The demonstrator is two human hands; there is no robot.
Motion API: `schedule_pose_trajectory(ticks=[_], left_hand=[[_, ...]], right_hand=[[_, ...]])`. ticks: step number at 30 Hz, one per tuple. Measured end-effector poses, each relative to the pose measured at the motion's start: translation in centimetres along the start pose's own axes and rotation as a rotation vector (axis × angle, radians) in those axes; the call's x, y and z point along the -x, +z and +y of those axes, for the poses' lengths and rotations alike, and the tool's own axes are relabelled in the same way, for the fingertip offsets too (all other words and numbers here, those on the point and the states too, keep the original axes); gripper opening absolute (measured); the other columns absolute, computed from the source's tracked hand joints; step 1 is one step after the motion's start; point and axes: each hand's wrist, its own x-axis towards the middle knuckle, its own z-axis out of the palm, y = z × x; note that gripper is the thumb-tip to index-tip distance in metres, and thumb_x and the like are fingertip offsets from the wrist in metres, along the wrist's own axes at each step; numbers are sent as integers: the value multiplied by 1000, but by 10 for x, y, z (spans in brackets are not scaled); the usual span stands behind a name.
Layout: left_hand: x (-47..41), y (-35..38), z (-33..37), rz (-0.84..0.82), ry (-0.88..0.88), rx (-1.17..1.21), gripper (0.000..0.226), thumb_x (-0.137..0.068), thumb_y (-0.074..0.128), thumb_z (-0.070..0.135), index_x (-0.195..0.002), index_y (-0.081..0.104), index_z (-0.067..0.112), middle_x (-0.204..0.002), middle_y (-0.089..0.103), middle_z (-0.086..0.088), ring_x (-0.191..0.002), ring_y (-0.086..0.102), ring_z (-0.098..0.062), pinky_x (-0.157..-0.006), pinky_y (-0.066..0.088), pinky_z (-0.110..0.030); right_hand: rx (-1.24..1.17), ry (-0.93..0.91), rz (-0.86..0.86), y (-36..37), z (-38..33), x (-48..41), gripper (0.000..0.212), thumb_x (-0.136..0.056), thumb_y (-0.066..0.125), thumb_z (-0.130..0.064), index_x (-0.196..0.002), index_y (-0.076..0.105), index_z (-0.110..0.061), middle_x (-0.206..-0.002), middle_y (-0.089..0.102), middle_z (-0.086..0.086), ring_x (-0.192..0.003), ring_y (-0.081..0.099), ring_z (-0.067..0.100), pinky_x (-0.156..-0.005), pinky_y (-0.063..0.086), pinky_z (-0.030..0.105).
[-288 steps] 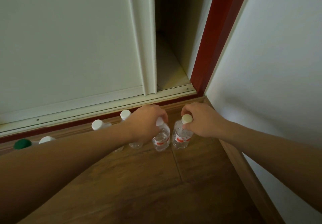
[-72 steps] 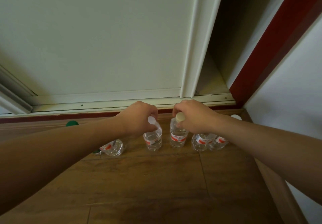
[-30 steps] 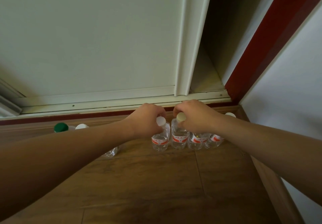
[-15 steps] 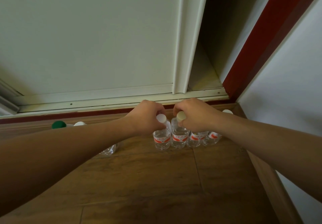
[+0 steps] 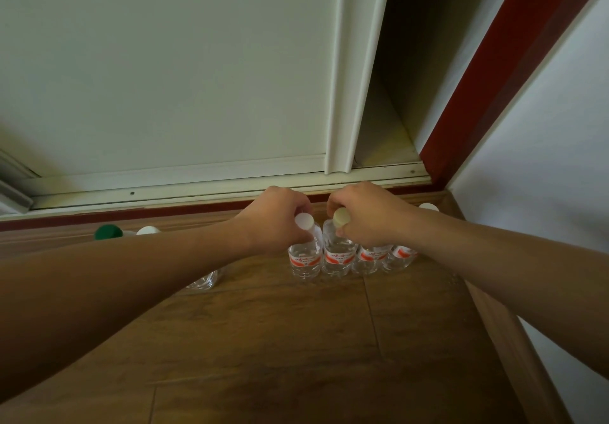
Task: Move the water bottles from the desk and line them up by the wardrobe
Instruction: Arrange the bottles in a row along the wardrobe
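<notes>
Several clear water bottles with red labels stand in a row on the wooden floor before the white wardrobe door [image 5: 197, 77]. My left hand [image 5: 273, 217] grips the neck of a white-capped bottle [image 5: 304, 260]. My right hand [image 5: 365, 214] grips the neck of a cream-capped bottle [image 5: 337, 257] touching it on the right. Two more bottles [image 5: 372, 259] stand to the right, partly under my right forearm, up to the corner. Left of my arm, a bottle base [image 5: 202, 282], a white cap [image 5: 148, 230] and a green cap [image 5: 108, 232] show.
The wardrobe's sliding door stands partly open, showing a dark gap [image 5: 395, 94] above the bottles. A red frame [image 5: 478, 71] and a white wall [image 5: 543, 160] close the right side. A wooden skirting board [image 5: 514, 357] runs along that wall. Brown floorboards [image 5: 280, 357] lie in front.
Both hands have slid their bottles rightward against the two by the corner; the gap between the two held bottles has closed. The view shifted slightly.
</notes>
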Motion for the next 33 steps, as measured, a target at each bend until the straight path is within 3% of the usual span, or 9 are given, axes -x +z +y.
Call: schedule_pose_trajectory(ticks=[15, 27, 33], left_hand=[[1, 0, -1, -10, -12, 8, 29, -76, 80, 30, -102, 69, 22, -92, 66, 9, -83, 61, -8, -77, 57, -35], [1, 1, -3, -8, -21, 25, 31, -76, 81, 31, -104, 67, 25, -94, 64, 11, -82, 59, -4, -70, 51, -20], [0, 2, -2, -10, -15, 22, 29, -76, 81, 31, -101, 67, 26, -93, 65, 11, -81, 59, -4, -68, 50, -20]], right_hand=[[2, -7, -10, -1, -3, 2, 21, -84, 70, -23, -103, 64, -26, -102, 61, -7, -91, 56, 14, -76, 52, 32], [21, -14, -3, -1, -4, -1, 24, -83, 70, -23, -107, 65, -25, -102, 61, -6, -91, 56, 15, -75, 50, 31], [15, 0, 6, -1, -1, -2, 26, -82, 71, -25, -108, 65, -26, -102, 60, -8, -93, 56, 15, -75, 49, 30]])
